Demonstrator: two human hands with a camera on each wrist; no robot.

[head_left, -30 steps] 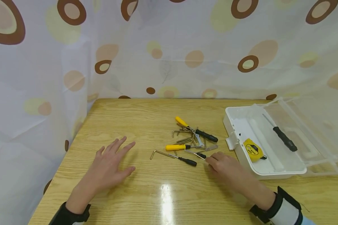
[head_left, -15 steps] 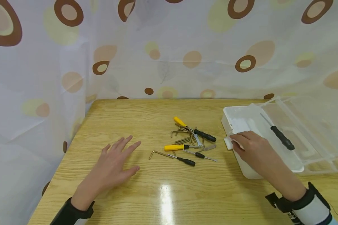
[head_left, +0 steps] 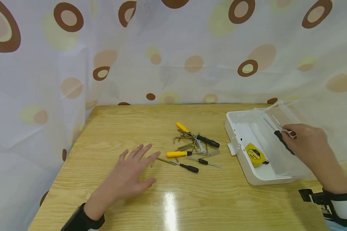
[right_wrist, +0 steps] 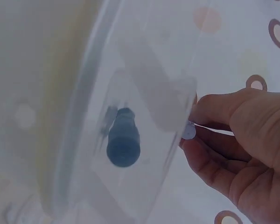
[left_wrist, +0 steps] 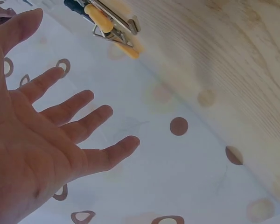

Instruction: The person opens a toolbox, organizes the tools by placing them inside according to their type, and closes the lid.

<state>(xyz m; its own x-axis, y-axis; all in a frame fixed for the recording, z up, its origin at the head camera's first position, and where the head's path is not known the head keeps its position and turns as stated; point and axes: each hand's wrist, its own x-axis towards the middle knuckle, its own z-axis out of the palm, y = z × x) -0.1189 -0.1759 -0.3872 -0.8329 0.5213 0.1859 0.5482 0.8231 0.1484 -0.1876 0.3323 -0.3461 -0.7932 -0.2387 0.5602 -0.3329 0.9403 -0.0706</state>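
My right hand (head_left: 309,144) pinches a slim screwdriver (head_left: 291,134) with a clear handle, its thin shaft pointing up and left over the right part of the white toolbox (head_left: 250,176). In the right wrist view the round end of that clear handle shows between thumb and fingers. Just left of the hand lies a black-handled screwdriver (head_left: 280,136), partly covered by it. A yellow tape measure (head_left: 255,155) sits in the box. My left hand (head_left: 130,176), fingers spread and holding nothing, hovers left of the tool pile, its fingertips overlapping a bent hex key (head_left: 166,160) in the head view.
Mid-table lie several hex keys (head_left: 185,147), a yellow-handled screwdriver (head_left: 177,154), small black-handled screwdrivers (head_left: 191,168) and a wrench (head_left: 200,146). The box's clear lid (head_left: 335,128) hangs open to the right. A patterned curtain (head_left: 167,48) closes off the back and left.
My right hand has gone from beside the tool pile, across the box's latch side, to the box's right part. My left hand has drifted right, closer to the pile.
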